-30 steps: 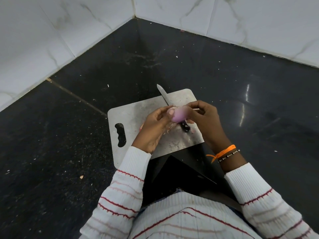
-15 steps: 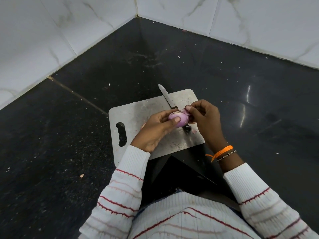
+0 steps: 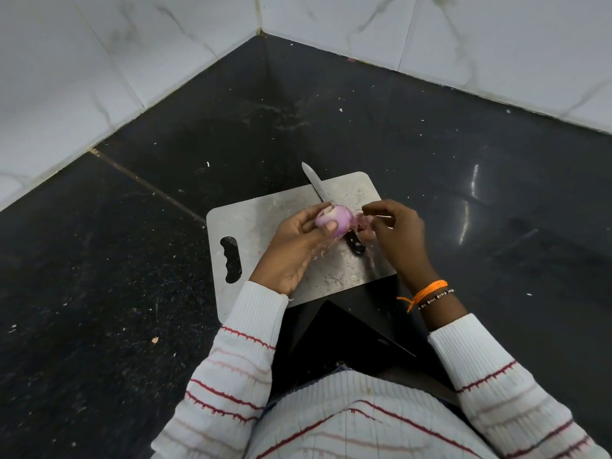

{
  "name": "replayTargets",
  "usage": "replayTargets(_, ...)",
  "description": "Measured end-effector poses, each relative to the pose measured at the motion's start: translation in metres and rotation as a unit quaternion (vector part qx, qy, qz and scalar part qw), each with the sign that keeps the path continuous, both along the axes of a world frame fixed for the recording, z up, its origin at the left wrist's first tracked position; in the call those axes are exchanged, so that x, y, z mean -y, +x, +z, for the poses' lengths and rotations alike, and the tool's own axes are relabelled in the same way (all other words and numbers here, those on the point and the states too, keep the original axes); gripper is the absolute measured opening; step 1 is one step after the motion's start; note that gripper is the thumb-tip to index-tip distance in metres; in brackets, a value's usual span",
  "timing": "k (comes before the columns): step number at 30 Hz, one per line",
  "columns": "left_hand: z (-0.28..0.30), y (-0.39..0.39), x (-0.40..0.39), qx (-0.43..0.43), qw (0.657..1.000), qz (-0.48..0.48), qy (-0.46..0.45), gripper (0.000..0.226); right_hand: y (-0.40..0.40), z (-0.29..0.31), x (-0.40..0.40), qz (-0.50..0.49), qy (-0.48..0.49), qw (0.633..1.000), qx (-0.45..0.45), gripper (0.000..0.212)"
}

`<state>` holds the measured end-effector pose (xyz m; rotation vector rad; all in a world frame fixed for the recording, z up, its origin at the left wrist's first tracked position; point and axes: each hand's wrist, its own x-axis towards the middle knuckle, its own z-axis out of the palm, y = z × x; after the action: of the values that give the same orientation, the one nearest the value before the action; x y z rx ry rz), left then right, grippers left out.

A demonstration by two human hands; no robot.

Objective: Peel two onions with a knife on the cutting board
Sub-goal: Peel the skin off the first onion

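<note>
Head view: we are looking down at both hands working over a cutting board (image 3: 265, 223) that is lying on a black counter (image 3: 99, 260).
Left hand (image 3: 294, 246): we are seeing it cupping the onion (image 3: 332, 220), thumb lying across the near side, fingers curling round the far side. Firm hold, fingers wrapped round the bulb.
Right hand (image 3: 397, 233): we are seeing thumb and fingertips pinching a strip of onion skin (image 3: 362, 220) just beside the bulb's right end. Other fingers curled in; nothing else in that hand.
Onion: we are seeing it held above the middle of the board, between the two hands, not resting on the board. Pale purple, with a whitish cut end facing up-left. The skin strip is looking attached at the right end; we cannot tell how much.
Second onion: we are not finding one we can make out.
Knife (image 3: 318, 188): it is lying flat on the board behind and under the hands, blade pointing up-left with the tip hanging past the far edge of the board. Black handle (image 3: 356, 243) is showing just below the onion. Neither hand is touching it.
Board: metal-looking, with a handle slot at the left end; thin skin scraps (image 3: 326, 251) are lying on it under the left hand.
Sleeves (image 3: 251, 342): white knit with red stripes, we are seeing both forearms.
Right wrist: an orange thread band (image 3: 427, 293) and a beaded bracelet are sitting just beside each other.
Walls (image 3: 99, 61): white marbled tile is meeting in a corner behind the counter.
</note>
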<state>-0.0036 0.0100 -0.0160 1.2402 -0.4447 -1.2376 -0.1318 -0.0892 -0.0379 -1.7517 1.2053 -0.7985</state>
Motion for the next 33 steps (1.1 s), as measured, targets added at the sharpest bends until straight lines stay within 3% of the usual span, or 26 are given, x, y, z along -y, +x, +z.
replayTargets(7,0.001,-0.004,0.0,0.119,0.991,0.059,0.011,0.046,0.009,0.019,-0.014,0.044,0.056,0.995,0.069,0.012)
replayTargets(10,0.002,-0.005,0.001,0.141,0.988,0.061,0.01,0.047,0.009,0.02,-0.015,0.045,0.061,0.996,0.049,0.007)
replayTargets(27,0.006,-0.009,0.0,0.167,0.985,0.032,0.01,0.049,0.004,0.024,-0.016,0.031,0.018,0.999,0.032,0.014)
replayTargets(33,0.003,-0.009,0.001,0.132,0.991,0.019,0.016,0.037,0.0,0.025,-0.012,0.023,0.08,0.992,0.092,0.014)
